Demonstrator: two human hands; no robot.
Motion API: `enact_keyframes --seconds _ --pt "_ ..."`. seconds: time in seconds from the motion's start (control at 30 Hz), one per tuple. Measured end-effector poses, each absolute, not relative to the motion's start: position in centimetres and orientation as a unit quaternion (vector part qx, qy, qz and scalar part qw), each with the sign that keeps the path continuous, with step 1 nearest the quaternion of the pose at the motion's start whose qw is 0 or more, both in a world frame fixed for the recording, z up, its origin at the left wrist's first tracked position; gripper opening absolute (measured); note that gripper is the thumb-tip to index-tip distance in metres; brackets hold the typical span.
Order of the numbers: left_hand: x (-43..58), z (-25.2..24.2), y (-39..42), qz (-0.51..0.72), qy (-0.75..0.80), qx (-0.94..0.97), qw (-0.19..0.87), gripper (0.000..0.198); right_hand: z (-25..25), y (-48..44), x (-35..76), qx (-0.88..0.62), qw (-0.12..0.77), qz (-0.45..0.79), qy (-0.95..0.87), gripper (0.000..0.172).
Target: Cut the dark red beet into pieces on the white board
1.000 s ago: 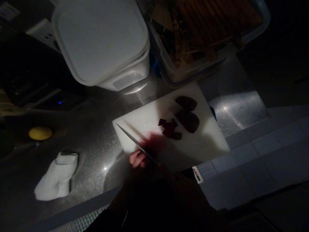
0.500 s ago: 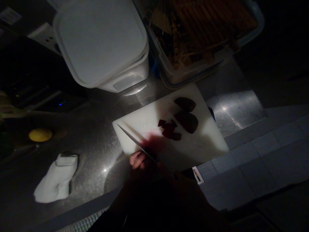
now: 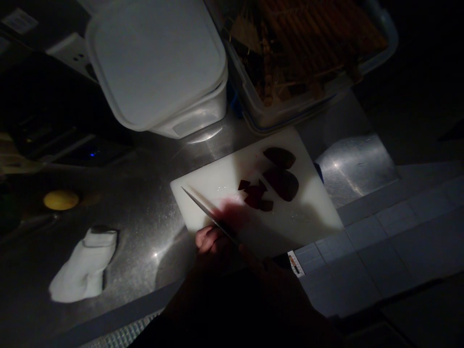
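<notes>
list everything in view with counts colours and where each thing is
cutting board: 1, white, on the steel counter
beet halves: 2, dark red, on the board
beet chunks: several, dark red, on the board beside the halves
kitchen knife: 1, steel blade, in the hand over the board
lidded tub: 1, white, behind the board
clear container: 1, brown contents, beside the tub
cloth: 1, white, on the counter left of the board
round object: 1, yellow, further left on the counter
wall socket: 1, white, behind the tub
tiles: several, grey, right of the counter
hand: 1 visible, bare, gripping the knife at the board's near edge

A stainless steel counter (image 3: 145, 208) holds a white cutting board (image 3: 203, 193), a white cloth (image 3: 85, 266) at 8 o'clock, a lidded tub (image 3: 155, 63) at 11.
</notes>
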State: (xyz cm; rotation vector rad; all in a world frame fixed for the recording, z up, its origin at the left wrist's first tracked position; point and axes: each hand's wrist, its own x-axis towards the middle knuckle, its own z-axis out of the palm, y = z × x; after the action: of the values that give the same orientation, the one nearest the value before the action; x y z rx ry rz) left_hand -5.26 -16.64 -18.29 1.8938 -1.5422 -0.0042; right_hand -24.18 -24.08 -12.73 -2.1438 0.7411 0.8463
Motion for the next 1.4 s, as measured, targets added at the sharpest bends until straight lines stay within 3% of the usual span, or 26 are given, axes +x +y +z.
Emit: enact_keyframes --seconds 0.3,0.6,0.7,0.87,1.03,1.2,1.4 --pt "-5.0 -18.8 -16.1 -0.031 -0.604 0.722 0.337 0.007 -12.8 -24.0 -23.7 -0.825 0.367 0.324 0.284 0.09" --pt "-5.5 -19.2 -15.7 0.022 -0.591 0.731 0.34 0.011 -12.9 -24.4 -23.0 -0.841 0.336 0.311 0.289 0.085" --pt "-5.3 -17.6 -16.2 0.05 -0.574 0.76 0.301 0.023 -12.6 -24.5 -22.9 -0.843 0.329 0.308 0.293 0.086" --pt "-4.2 -15.1 -16.9 -0.06 -0.649 0.738 0.177 0.044 -12.7 -24.4 -23.0 -0.856 0.319 0.278 0.297 0.081" --pt "-4.9 -16.4 -15.6 -0.032 -0.588 0.767 0.254 0.066 -12.5 -24.6 -22.7 -0.855 0.329 0.268 0.299 0.073" --pt "-3.9 -17.3 -15.4 -0.069 -0.521 0.799 0.293 0.049 -12.0 -24.6 -22.7 -0.849 0.361 0.227 0.312 0.067" --pt "0.5 -15.8 -16.6 -0.05 -0.501 0.826 0.252 0.044 -11.2 -24.9 -26.7 -0.8 0.45 0.116 0.378 0.059"
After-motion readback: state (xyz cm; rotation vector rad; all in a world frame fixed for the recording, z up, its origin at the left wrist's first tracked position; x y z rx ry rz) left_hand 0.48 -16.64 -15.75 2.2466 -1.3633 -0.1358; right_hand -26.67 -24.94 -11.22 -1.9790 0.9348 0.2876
